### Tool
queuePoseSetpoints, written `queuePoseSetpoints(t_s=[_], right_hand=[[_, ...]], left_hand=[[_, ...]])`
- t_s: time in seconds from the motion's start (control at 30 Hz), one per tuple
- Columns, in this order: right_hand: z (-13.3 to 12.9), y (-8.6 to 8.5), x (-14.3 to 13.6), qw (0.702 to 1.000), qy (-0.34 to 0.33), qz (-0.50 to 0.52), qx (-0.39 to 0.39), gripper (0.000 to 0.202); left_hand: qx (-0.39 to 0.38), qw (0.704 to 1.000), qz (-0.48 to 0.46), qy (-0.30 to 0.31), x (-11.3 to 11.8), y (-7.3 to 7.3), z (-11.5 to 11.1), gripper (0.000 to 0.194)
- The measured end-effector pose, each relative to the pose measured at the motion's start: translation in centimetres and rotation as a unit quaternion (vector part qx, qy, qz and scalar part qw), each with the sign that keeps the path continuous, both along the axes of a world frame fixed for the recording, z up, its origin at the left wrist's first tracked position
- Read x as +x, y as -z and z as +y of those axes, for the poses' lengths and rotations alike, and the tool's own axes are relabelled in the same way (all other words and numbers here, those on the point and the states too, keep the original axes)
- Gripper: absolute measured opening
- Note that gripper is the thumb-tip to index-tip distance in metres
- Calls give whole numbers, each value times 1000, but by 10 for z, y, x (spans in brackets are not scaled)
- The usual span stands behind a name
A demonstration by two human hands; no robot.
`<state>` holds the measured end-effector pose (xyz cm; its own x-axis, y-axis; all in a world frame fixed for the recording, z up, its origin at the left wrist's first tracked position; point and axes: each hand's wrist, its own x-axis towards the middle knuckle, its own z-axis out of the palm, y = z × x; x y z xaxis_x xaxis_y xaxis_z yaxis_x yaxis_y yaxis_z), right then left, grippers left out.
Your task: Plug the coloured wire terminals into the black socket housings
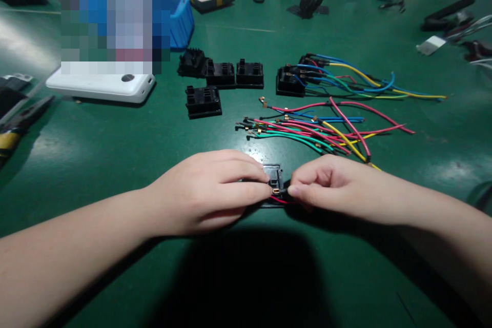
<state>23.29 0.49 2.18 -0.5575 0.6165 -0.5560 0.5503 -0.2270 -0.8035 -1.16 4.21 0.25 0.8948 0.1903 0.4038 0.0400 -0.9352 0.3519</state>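
Observation:
On the green table in front of me lies a black plastic socket housing (273, 171), partly covered by my fingers. My left hand (215, 187) is closed over its left side, gripping it. A brass wire terminal (275, 191) with a black sleeve sits against the housing near my left fingertips. Thumb and index finger of my right hand (326, 182) pinch that sleeved wire end; most of the wire is hidden. A short stretch of red wire (280, 200) shows along the housing's near side. Whether the terminal is seated cannot be made out.
Just beyond my hands lies a bundle of loose coloured wires (300, 130) with terminals. Behind it are wired housings (290, 82) and several bare black housings (203, 101). A white power bank (100, 84), blue basket (182, 18) and yellow-handled pliers (19, 128) lie to the left.

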Motion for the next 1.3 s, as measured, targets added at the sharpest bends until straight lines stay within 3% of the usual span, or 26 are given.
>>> queuePoseSetpoints(t_s=[0.57,1.3], right_hand=[[0,-1,0,1000,-9,-26,-4,37],[-2,-2,-5,999,34,-17,-29,35]], left_hand=[[1,1000,0,-1,-1,1,0,24],[3,1000,4,-3,-1,2,1,24]])
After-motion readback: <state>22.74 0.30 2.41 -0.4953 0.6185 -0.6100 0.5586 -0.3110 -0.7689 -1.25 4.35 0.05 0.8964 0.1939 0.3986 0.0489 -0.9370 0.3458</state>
